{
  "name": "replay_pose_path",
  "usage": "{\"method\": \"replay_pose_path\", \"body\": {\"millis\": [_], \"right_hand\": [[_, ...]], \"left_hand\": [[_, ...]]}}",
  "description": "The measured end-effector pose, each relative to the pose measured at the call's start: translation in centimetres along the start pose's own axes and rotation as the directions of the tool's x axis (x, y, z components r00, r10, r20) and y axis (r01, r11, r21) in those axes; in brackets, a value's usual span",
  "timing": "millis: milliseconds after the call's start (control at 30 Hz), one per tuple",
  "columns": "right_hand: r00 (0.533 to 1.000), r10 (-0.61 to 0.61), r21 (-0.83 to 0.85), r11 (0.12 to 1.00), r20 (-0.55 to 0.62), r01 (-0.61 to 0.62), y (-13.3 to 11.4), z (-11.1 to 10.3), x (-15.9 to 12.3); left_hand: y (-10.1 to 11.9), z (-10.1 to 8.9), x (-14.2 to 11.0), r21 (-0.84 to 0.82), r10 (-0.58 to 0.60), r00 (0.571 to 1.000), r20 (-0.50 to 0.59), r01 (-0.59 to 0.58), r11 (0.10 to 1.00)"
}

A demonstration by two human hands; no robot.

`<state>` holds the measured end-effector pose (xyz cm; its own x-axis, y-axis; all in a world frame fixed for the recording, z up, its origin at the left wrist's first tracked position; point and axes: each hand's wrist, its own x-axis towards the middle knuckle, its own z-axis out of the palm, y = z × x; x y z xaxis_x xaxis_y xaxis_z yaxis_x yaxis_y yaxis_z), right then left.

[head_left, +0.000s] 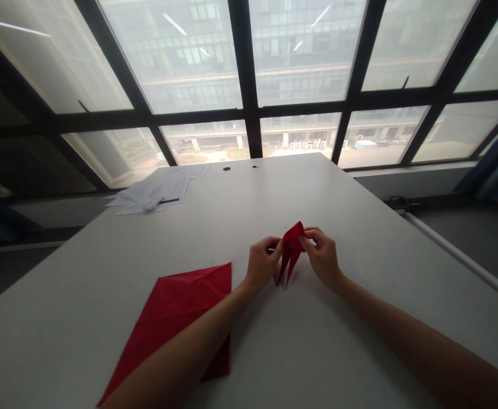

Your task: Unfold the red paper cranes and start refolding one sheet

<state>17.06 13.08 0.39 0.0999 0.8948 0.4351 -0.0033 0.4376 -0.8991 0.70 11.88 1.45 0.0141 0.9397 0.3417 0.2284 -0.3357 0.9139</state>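
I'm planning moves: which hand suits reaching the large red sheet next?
Left hand, probably: its forearm overlaps the red sheet; the right hand is farther away. Both hold folded red paper.

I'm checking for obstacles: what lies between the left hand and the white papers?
Just white tabletop lies between the left hand and the white papers, as the head view shows.

Seemingly high, forward-down head view
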Motion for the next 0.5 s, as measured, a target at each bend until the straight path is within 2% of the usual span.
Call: {"method": "replay_pose_path", "body": {"millis": [167,267,400,500], "right_hand": [[0.995,0.086,-0.007,0.996,-0.042,-0.086,0.35,-0.23,0.13],[0.995,0.093,-0.018,0.995,-0.045,-0.093,0.36,-0.36,0.22],[0.998,-0.030,-0.148,0.989,-0.061,0.020,-0.06,-0.38,0.20],[0.988,-0.151,-0.281,0.950,-0.042,0.134,-0.49,-0.25,0.02]], "left_hand": [[-0.34,0.03,0.16,-0.146,-0.056,0.994,0.092,0.069,0.987],[-0.62,0.11,0.20,-0.137,-0.069,0.989,0.134,0.088,0.987],[-0.54,0.08,0.36,-0.013,-0.007,0.996,0.090,0.008,1.000],[-0.12,0.11,0.34,0.087,0.065,0.998,0.006,-0.066,0.994]]}}
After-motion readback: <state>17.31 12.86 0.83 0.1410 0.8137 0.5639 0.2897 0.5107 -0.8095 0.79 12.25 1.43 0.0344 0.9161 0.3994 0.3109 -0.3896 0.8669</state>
